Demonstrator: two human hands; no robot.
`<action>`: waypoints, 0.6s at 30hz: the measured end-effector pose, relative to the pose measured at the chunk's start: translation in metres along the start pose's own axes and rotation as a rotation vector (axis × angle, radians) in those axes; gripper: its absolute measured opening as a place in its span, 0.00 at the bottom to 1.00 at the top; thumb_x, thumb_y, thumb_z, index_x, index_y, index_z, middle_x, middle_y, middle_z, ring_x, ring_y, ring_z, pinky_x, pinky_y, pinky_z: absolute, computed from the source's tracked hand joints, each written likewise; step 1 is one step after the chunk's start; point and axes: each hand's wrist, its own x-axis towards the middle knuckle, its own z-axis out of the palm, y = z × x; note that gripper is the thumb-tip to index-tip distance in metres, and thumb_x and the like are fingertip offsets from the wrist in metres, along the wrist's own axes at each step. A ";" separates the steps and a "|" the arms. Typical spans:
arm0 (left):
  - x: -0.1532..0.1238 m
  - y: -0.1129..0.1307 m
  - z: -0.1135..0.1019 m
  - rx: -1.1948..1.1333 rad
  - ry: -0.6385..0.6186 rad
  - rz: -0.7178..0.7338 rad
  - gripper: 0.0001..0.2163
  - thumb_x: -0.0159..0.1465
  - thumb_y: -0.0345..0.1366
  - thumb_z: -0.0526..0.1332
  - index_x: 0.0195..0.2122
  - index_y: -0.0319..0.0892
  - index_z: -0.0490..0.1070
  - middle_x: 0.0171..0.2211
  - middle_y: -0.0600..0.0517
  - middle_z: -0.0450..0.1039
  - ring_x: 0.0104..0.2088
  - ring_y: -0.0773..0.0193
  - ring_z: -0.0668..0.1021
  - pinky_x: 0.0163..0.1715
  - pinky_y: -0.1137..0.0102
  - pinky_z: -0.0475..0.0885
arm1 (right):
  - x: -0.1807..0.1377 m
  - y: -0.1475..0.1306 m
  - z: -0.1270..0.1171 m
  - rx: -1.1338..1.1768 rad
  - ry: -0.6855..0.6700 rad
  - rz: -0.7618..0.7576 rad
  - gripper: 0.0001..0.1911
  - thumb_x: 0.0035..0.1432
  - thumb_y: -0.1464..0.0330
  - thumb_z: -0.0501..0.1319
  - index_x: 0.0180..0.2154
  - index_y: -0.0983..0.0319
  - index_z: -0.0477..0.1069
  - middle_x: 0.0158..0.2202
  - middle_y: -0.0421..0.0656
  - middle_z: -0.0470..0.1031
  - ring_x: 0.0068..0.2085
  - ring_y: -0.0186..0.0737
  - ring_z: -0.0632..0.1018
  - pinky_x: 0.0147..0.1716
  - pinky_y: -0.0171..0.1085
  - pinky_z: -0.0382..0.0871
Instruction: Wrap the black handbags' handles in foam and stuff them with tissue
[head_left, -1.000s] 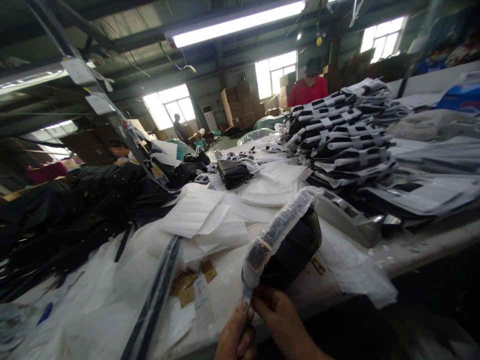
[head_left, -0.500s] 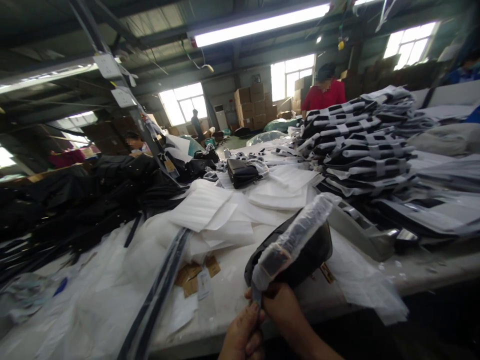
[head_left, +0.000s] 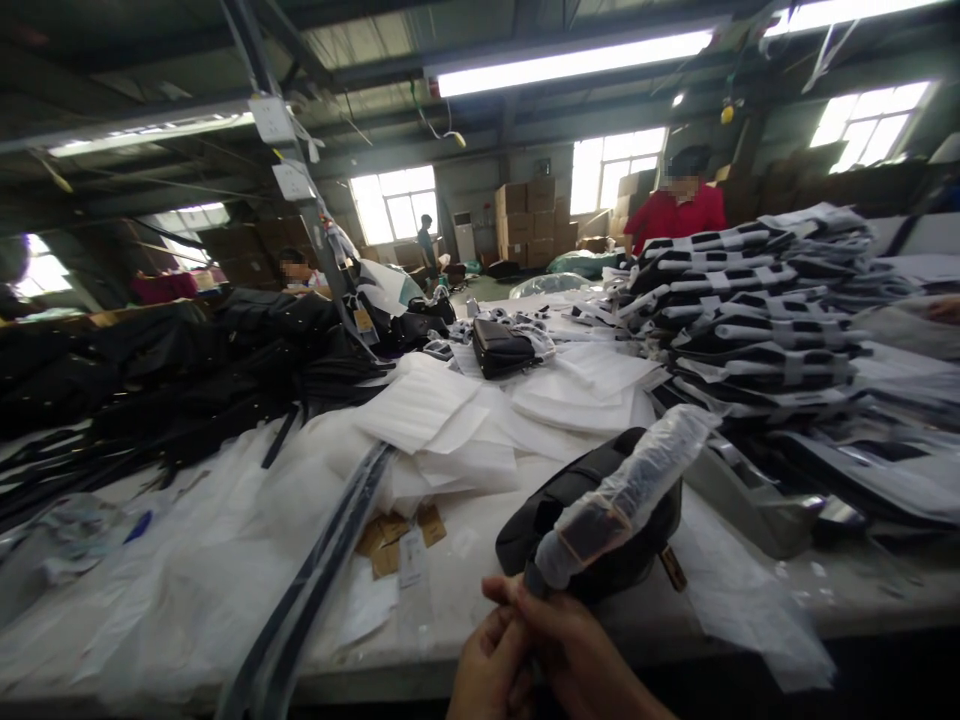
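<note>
A black bag [head_left: 540,510] lies on the table in front of me. Clear plastic wrap [head_left: 656,470] covers its strap, which crosses the bag's top. At the strap's near end, my left hand [head_left: 491,660] and my right hand [head_left: 581,645] meet with fingers closed on the dark strap [head_left: 534,578]. The fingers overlap, so the strap's tip is mostly hidden. A brown tag [head_left: 673,568] hangs at the bag's right side.
White foam sheets [head_left: 420,400] spread behind the bag. Dark straps in plastic [head_left: 322,570] and brown tags [head_left: 390,540] lie left. Wrapped black bags [head_left: 750,320] form a stack at right, with a co-worker in red [head_left: 679,210] behind it. Black bags [head_left: 165,370] pile at far left.
The view has shifted, so the scene sits further right and slightly lower. My right hand has come closer over the strap's end beside my left hand. Both still grip there.
</note>
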 end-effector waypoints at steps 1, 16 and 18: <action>0.000 0.000 0.001 0.002 -0.001 0.012 0.31 0.38 0.63 0.73 0.29 0.42 0.69 0.09 0.65 0.53 0.11 0.79 0.49 0.12 0.79 0.44 | 0.003 0.002 0.003 0.004 0.021 0.012 0.30 0.46 0.48 0.71 0.41 0.66 0.81 0.39 0.50 0.80 0.47 0.50 0.79 0.51 0.45 0.70; 0.004 -0.002 -0.017 0.288 0.058 0.202 0.31 0.47 0.68 0.64 0.27 0.40 0.75 0.15 0.55 0.67 0.13 0.74 0.60 0.16 0.77 0.50 | -0.044 -0.115 -0.045 -0.499 0.410 -0.629 0.27 0.57 0.48 0.64 0.52 0.56 0.75 0.49 0.50 0.80 0.53 0.54 0.77 0.57 0.50 0.68; 0.005 -0.007 -0.020 0.283 0.083 0.212 0.31 0.45 0.68 0.65 0.27 0.40 0.75 0.20 0.52 0.73 0.16 0.73 0.64 0.17 0.77 0.54 | -0.036 -0.138 -0.027 -0.288 0.295 -0.614 0.26 0.59 0.49 0.62 0.54 0.56 0.73 0.54 0.50 0.77 0.56 0.53 0.75 0.57 0.52 0.67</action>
